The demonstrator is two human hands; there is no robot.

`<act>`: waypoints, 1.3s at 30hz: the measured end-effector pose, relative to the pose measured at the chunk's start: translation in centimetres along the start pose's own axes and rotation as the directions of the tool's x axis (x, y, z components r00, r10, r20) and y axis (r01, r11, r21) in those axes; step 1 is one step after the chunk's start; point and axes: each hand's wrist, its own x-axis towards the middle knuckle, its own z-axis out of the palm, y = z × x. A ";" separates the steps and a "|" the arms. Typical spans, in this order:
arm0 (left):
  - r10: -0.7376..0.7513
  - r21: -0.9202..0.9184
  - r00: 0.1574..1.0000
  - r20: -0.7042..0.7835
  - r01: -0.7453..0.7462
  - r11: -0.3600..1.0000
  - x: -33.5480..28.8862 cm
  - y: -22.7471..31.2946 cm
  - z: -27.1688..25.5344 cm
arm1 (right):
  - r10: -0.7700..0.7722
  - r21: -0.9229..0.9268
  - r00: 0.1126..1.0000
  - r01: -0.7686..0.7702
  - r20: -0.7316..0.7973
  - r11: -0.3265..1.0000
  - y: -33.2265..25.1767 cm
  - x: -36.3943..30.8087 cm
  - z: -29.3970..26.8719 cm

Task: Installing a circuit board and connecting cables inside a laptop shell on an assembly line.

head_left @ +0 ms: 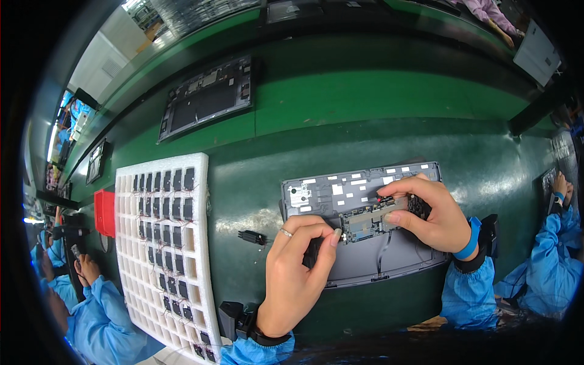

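Note:
A circuit board (364,222) with a grey metal plate is held over an open grey laptop casing (356,267). My right hand (429,216) grips the board's right end between thumb and fingers. At the board's left end, my left hand (301,261) pinches with thumb and forefinger; whether it grips the board's edge or a small part there is hard to make out. White labels dot the casing's far part, and a thin black cable (381,258) runs over its near part. Left of the casing, a small black part (250,237) with wires lies on the green bench.
A white foam tray (204,243) with several rows of black wired parts stands at my left. Beyond it are a red bin (104,213) and another opened casing (207,97) on the green belt. Co-workers in blue sleeves (109,322) sit on both sides.

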 end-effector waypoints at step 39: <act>-0.044 0.096 0.999 -0.021 0.046 0.994 0.0 0.8 0.6 | -0.060 0.067 0.993 0.067 -0.099 0.996 -0.5 0.2 0.4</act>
